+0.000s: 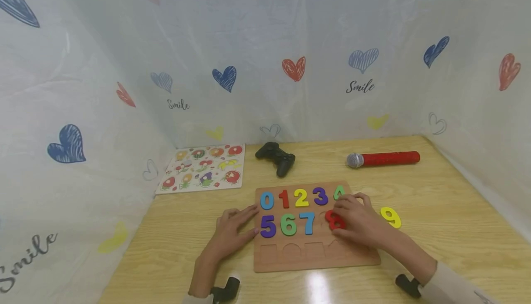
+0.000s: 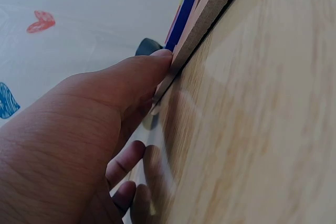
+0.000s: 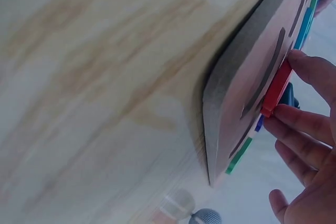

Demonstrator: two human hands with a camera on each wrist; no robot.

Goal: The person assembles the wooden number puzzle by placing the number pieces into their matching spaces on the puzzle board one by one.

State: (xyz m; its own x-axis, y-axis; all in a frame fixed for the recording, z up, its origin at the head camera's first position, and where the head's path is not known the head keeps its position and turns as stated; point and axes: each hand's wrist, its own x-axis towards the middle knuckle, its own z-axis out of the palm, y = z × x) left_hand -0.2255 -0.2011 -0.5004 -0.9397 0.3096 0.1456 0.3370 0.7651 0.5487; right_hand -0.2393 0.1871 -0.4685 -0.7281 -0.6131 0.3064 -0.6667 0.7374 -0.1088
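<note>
A wooden number board [image 1: 319, 267] lies on the table. Numbers 0 to 7 sit on it in two rows, the purple 5 [image 1: 268, 226] and blue 7 [image 1: 307, 223] among them. My right hand [image 1: 358, 218] pinches a red number 8 [image 3: 277, 87] between thumb and fingers, over the board beside the blue 7. The 8 is tilted off its outlined slot, and the hand partly hides it and the green 4 [image 1: 339, 192]. At the board's left edge my left hand [image 1: 232, 230] rests, thumb and a fingertip touching it, other fingers loose. A yellow 9 [image 1: 391, 217] lies right of the board.
A fruit puzzle board [image 1: 203, 168] lies at the back left. Next to it sits a black game controller [image 1: 275, 157]. Toward the back right is a red microphone [image 1: 386, 158]. A curtain printed with hearts [image 1: 265, 105] surrounds the table [image 1: 174, 248].
</note>
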